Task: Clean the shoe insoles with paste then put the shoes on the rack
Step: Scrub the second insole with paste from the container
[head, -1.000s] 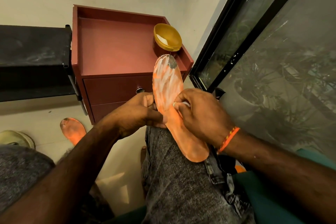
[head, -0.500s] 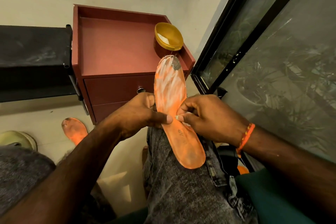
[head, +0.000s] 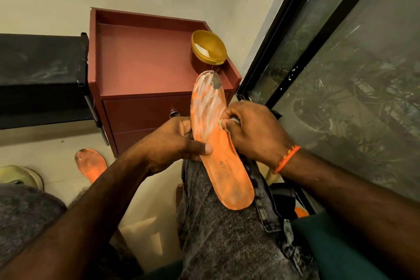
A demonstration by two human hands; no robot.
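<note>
Leftmost, a black rack [head: 41,79] stands against the wall, with a second orange insole [head: 91,167] lying on the pale floor below it. Next comes the red cabinet [head: 145,68], bearing an open yellow paste jar [head: 208,51] at its far right corner. The left hand [head: 175,143] grips the orange insole [head: 218,143] at its left edge, thumb pressed across the top. That insole rests on the person's grey-jeaned knee [head: 227,234], its toe end smeared white. The right hand [head: 252,129] pinches something small and white against the insole's right edge. A dark-framed window [head: 341,75] fills the right.
</note>
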